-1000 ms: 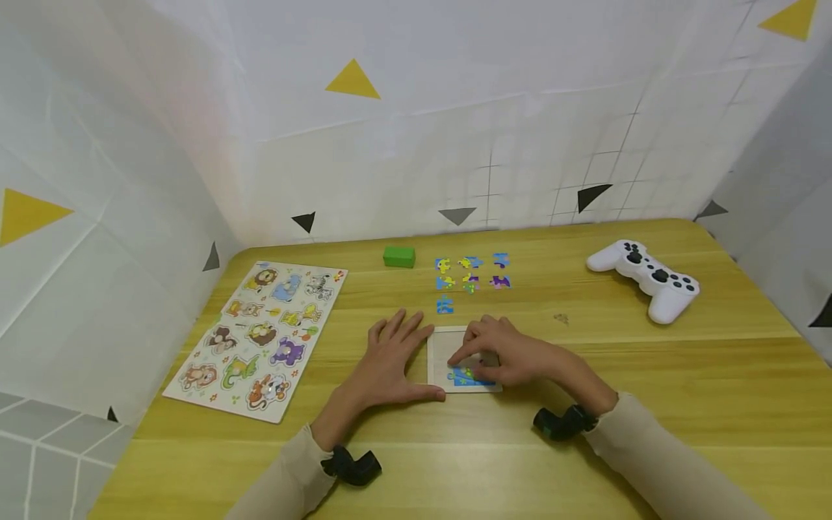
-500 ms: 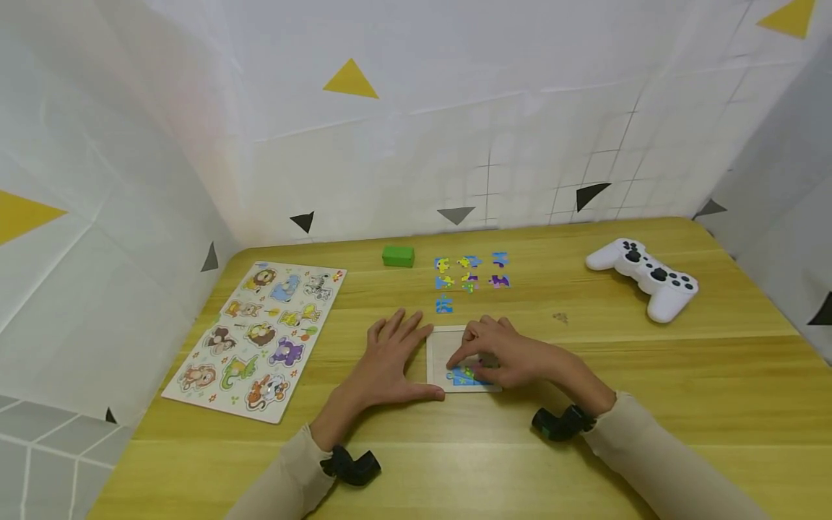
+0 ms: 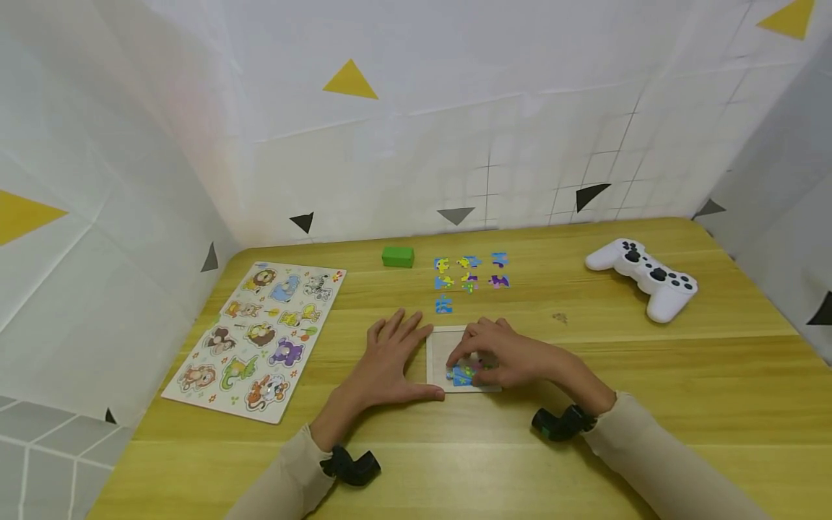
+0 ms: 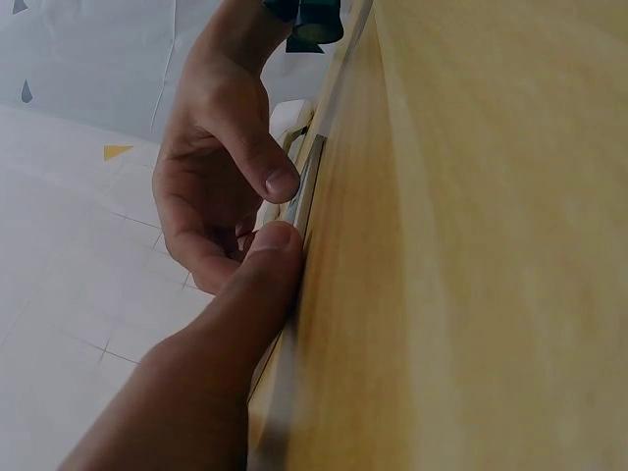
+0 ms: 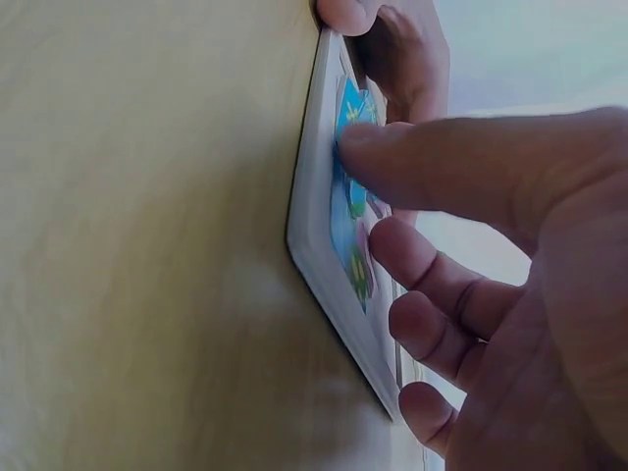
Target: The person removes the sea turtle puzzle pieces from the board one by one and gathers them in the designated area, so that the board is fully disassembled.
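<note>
A small jigsaw tray (image 3: 430, 365) with a pale rim lies flat before me. My left hand (image 3: 385, 367) rests at its left side, fingers spread and thumb along the lower left corner. Over the tray my right hand (image 3: 510, 352) pinches a blue puzzle piece (image 3: 463, 376) between thumb and fingers. In the right wrist view that blue piece (image 5: 348, 106) sits tilted under the thumb. Another piece with green and pink (image 5: 359, 263) lies in the tray beside it, partly behind the fingers.
Several loose puzzle pieces (image 3: 445, 282) lie in rows beyond the tray. A green block (image 3: 398, 257) stands to their left. An animal puzzle board (image 3: 258, 343) lies at the left, a white game controller (image 3: 642, 278) at the right.
The right fingers have shifted slightly, and the blue piece in them now looks tilted up from the tray. My left hand stays put.
</note>
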### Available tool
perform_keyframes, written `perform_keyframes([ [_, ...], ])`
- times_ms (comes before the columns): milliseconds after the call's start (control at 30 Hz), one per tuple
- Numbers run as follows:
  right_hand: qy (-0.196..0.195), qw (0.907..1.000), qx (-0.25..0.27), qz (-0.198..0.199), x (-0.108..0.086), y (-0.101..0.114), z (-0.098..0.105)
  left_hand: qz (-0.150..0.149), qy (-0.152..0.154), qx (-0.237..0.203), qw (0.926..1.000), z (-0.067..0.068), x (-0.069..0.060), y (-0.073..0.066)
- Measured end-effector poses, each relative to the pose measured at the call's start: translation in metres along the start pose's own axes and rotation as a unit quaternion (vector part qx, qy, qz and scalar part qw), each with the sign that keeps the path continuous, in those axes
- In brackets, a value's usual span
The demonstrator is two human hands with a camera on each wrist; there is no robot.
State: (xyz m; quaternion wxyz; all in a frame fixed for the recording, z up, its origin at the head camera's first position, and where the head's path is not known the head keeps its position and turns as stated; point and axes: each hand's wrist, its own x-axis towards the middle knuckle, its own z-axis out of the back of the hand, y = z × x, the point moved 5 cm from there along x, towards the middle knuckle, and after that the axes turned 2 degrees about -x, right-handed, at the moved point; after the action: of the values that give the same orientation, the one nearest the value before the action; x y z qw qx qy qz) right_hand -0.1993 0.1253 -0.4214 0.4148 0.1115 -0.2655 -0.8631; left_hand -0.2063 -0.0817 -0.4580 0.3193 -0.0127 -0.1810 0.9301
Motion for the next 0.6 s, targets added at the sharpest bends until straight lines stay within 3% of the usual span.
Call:
perform_keyframes([
  [600,0.01,0.9999,-0.004,-0.002,0.0027,0.0045,-0.0016,0.002,-0.002,0.002,1.0,0.0001,0.0002,0.0],
])
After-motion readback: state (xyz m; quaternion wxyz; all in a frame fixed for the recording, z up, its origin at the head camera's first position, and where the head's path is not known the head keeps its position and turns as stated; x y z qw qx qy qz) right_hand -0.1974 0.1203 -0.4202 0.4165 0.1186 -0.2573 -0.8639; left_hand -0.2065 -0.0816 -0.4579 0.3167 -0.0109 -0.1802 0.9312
